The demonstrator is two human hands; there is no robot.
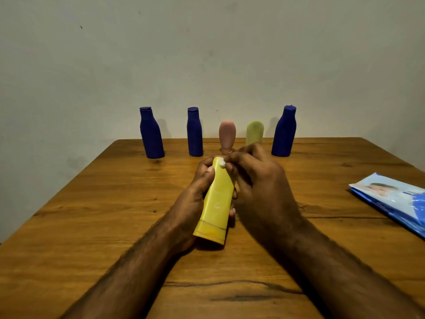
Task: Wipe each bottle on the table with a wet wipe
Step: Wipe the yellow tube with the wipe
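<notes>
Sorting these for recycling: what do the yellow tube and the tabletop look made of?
The yellow tube looks like soft matte plastic: opaque, evenly coloured, with a flat crimped end. The tabletop looks like varnished wood, with visible grain, knots and a light sheen, though it might be veneer or laminate.

Both forearms are stretched toward twelve o'clock. The left hand [195,187] is curled in a grip. The right hand [259,180] is bent, its fingers [232,161] pinched together.

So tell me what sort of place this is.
Probably a room in a home, though little shows. A wooden table stands against a bare plaster wall, with toiletry bottles lined along its far edge and a wipes pack at the right.
</notes>
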